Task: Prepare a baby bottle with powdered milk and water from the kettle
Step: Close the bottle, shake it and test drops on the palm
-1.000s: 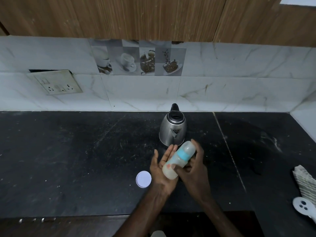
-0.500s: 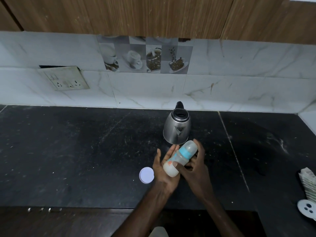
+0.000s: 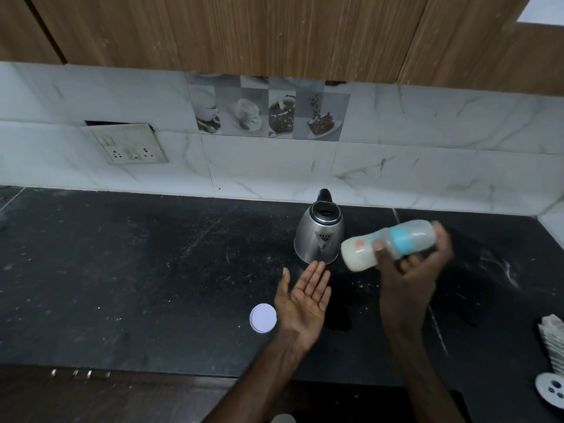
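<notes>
Gripping one baby bottle (image 3: 388,246) around its middle, the right hand (image 3: 409,270) holds it almost on its side above the black stone bench (image 3: 122,270), fingers wrapped about the body and thumb pressed on the near side. The bottle is capped, with a blue collar toward its right end and pale milky liquid filling its left end, where a small orange mark shows. Bottle and right hand are slightly blurred. The bottle touches nothing but that hand and sits just right of the one steel kettle (image 3: 319,236).

The left hand (image 3: 305,300) is empty, palm up, fingers spread flat and pointing toward the kettle, apart from the bottle. Its fingertips lie just in front of the kettle's base; whether they touch it cannot be told.

The kettle stands upright near the back edge of the bench, right of centre, black lid shut, handle toward the wall. One round white lid (image 3: 263,318) lies flat on the bench toward the front edge, just left of the left wrist.

At the right edge of the bench lie one folded striped cloth (image 3: 552,343) and, nearer the front right corner, one white round object with dark holes (image 3: 551,389), both partly cut off by the frame.

On the marble-tiled wall behind, one switch and socket plate (image 3: 128,145) hangs left of centre, tilted loose from its recess.
</notes>
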Available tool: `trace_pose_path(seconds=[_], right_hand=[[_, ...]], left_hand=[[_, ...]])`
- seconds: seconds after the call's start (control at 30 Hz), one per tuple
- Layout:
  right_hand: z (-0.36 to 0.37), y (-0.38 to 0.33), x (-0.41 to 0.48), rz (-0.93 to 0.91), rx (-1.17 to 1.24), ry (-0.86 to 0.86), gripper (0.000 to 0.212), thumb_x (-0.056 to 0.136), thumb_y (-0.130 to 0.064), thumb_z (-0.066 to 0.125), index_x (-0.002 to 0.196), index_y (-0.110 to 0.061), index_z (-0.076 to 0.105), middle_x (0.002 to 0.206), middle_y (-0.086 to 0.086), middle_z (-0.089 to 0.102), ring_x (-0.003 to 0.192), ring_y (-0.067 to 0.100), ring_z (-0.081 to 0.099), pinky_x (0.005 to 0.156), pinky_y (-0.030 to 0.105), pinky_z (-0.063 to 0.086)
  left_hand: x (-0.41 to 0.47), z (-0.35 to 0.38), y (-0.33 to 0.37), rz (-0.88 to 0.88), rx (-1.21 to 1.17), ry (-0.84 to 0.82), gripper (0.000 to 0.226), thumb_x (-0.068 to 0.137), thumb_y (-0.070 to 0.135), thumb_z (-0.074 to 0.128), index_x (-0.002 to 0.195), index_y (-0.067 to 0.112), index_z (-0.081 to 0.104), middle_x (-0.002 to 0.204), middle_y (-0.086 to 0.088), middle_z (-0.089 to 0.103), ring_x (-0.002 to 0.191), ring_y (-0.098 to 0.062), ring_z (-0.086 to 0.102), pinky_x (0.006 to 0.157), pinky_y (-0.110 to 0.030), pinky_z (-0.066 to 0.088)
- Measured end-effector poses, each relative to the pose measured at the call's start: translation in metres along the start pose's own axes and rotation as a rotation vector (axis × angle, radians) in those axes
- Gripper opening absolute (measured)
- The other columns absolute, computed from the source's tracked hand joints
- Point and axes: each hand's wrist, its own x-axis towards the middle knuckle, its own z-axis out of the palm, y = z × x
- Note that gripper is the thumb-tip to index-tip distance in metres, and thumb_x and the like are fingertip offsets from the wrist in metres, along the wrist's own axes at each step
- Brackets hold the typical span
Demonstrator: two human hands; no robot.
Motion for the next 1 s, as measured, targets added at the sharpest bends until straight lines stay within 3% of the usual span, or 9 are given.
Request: trace_pose_path(seconds=[0.07, 0.17, 0.23, 0.33, 0.47, 0.57, 0.67, 0.9, 1.0], right_hand=[[0.004, 0.0, -0.009, -0.01, -0.008, 0.095, 0.091, 0.084, -0.045, 0.085, 0.155, -0.046, 0.03, 0.136, -0.023, 0.063, 0.119, 0.004, 0.069, 0.093, 0.033, 0.063], [0.008, 0.011, -0.034, 0.124, -0.262, -0.311, 0.088, 0.072, -0.05, 0.086, 0.141, -0.065, 0.034, 0.117, -0.015, 0.075, 0.095, -0.002, 0.075, 0.081, 0.026, 0.063], [0.006, 0.022, -0.041, 0.12, -0.38, -0.499, 0.09, 0.071, -0.044, 0.091, 0.14, -0.064, 0.037, 0.111, -0.018, 0.077, 0.09, -0.001, 0.076, 0.079, 0.024, 0.062], [0.007, 0.013, -0.019, 0.049, -0.29, -0.304, 0.09, 0.072, -0.046, 0.09, 0.145, -0.057, 0.039, 0.113, -0.024, 0.076, 0.094, -0.001, 0.077, 0.078, 0.022, 0.063], [0.01, 0.003, 0.001, -0.007, -0.074, 0.025, 0.089, 0.08, -0.049, 0.086, 0.153, -0.049, 0.034, 0.13, -0.023, 0.067, 0.114, 0.0, 0.071, 0.086, 0.022, 0.063], [0.01, 0.016, -0.024, 0.089, -0.205, -0.237, 0.091, 0.076, -0.044, 0.087, 0.149, -0.054, 0.034, 0.119, -0.023, 0.071, 0.102, -0.001, 0.075, 0.083, 0.026, 0.064], [0.007, 0.032, -0.041, 0.065, -0.345, -0.482, 0.095, 0.071, -0.043, 0.092, 0.146, -0.06, 0.036, 0.114, -0.029, 0.073, 0.09, -0.001, 0.077, 0.076, 0.019, 0.063], [0.018, 0.007, -0.01, -0.039, -0.083, -0.034, 0.097, 0.078, -0.053, 0.088, 0.156, -0.049, 0.031, 0.13, -0.033, 0.065, 0.114, 0.0, 0.072, 0.082, 0.017, 0.061], [0.021, 0.015, -0.03, 0.037, -0.263, -0.342, 0.094, 0.076, -0.04, 0.09, 0.148, -0.06, 0.032, 0.121, -0.023, 0.071, 0.099, -0.002, 0.075, 0.075, 0.016, 0.061]], left_hand=[[0.002, -0.001, 0.002, -0.005, -0.004, 0.0, 0.07, 0.098, 0.061, 0.046, 0.139, 0.008, 0.064, 0.146, -0.01, 0.064, 0.138, -0.024, 0.058, 0.128, -0.041, 0.029], [0.001, 0.006, 0.002, -0.023, -0.057, -0.033, 0.072, 0.095, 0.06, 0.053, 0.139, 0.003, 0.063, 0.148, -0.018, 0.06, 0.14, -0.033, 0.054, 0.127, -0.047, 0.031], [0.0, 0.011, 0.002, -0.036, -0.08, -0.064, 0.074, 0.094, 0.059, 0.056, 0.142, 0.003, 0.06, 0.148, -0.022, 0.059, 0.143, -0.04, 0.05, 0.126, -0.052, 0.032], [0.0, 0.01, 0.003, -0.001, -0.045, -0.04, 0.076, 0.092, 0.06, 0.056, 0.142, 0.003, 0.06, 0.143, -0.019, 0.064, 0.141, -0.034, 0.054, 0.123, -0.044, 0.038], [-0.001, 0.003, 0.006, 0.01, -0.001, -0.023, 0.072, 0.096, 0.063, 0.049, 0.14, 0.008, 0.064, 0.143, -0.009, 0.066, 0.137, -0.024, 0.06, 0.125, -0.04, 0.033], [-0.003, 0.007, 0.01, 0.004, -0.044, -0.052, 0.074, 0.095, 0.061, 0.053, 0.142, 0.004, 0.061, 0.143, -0.014, 0.065, 0.137, -0.029, 0.059, 0.121, -0.043, 0.04], [-0.001, 0.011, 0.013, -0.016, -0.106, -0.081, 0.072, 0.097, 0.059, 0.055, 0.14, 0.001, 0.062, 0.145, -0.016, 0.063, 0.141, -0.036, 0.054, 0.125, -0.053, 0.034], [0.002, 0.006, 0.014, 0.007, -0.059, -0.017, 0.071, 0.097, 0.061, 0.049, 0.139, 0.005, 0.064, 0.143, -0.013, 0.065, 0.14, -0.026, 0.056, 0.129, -0.042, 0.028], [0.002, 0.012, 0.013, -0.013, -0.109, -0.008, 0.072, 0.099, 0.058, 0.05, 0.141, 0.001, 0.06, 0.147, -0.022, 0.059, 0.146, -0.037, 0.048, 0.129, -0.048, 0.028]])
